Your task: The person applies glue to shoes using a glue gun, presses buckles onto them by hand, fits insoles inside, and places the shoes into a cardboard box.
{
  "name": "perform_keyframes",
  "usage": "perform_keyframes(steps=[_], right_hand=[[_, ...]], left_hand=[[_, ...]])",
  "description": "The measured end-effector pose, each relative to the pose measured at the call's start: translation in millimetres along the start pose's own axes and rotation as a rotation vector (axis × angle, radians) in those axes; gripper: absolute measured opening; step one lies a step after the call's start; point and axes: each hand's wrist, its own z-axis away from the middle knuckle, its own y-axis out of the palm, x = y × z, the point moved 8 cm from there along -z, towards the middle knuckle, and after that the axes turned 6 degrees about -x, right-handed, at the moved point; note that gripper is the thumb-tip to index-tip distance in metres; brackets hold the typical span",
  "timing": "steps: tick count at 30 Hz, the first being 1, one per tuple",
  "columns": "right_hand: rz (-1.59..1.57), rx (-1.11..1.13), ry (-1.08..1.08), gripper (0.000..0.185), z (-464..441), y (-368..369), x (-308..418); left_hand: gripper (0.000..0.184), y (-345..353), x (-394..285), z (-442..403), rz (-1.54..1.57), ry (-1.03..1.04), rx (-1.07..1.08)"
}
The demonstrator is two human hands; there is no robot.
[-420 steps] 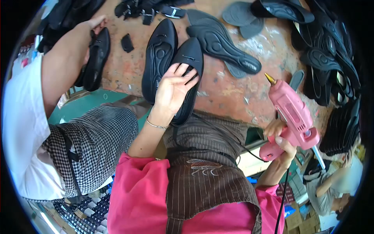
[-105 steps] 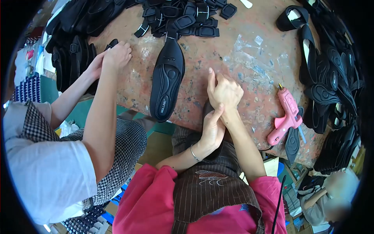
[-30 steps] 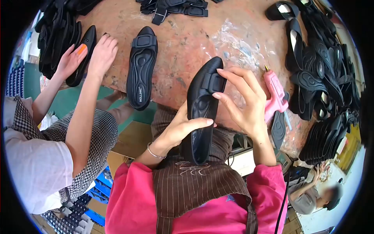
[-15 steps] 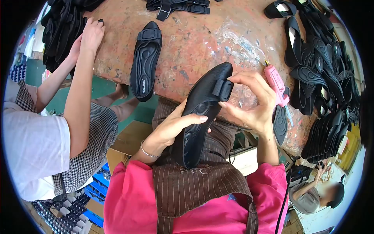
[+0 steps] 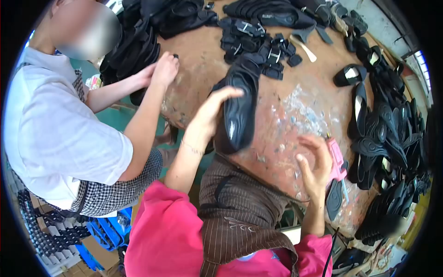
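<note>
My left hand grips a black flat shoe above the near part of the table, thumb over the opening and fingers along its side. The toe points away from me and looks blurred. Behind it, a dark shape is partly covered, and I cannot tell whether it is the other shoe. Empty and with fingers apart, my right hand hovers over the table's right side. A pink glue gun lies just beyond those fingers. Below the glue gun rests a black insole.
Black straps with buckles are heaped at the table's far middle. Shoes and insoles pile along the right edge, more shoes at the back. To the left, a co-worker's hand is over the stained table.
My left hand has carried the shoe forward over the table. My right hand has let go of the shoe's bow and moved away, opening. The view has shifted toward the table's far side.
</note>
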Motion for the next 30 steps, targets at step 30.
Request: perform_keyframes(steps=[30], right_hand=[[-1.306, -0.336, -0.912, 0.019, 96.3, -148.1, 146.2]], left_hand=[[0.022, 54.9, 68.3, 65.9, -1.646, 1.065, -0.159]])
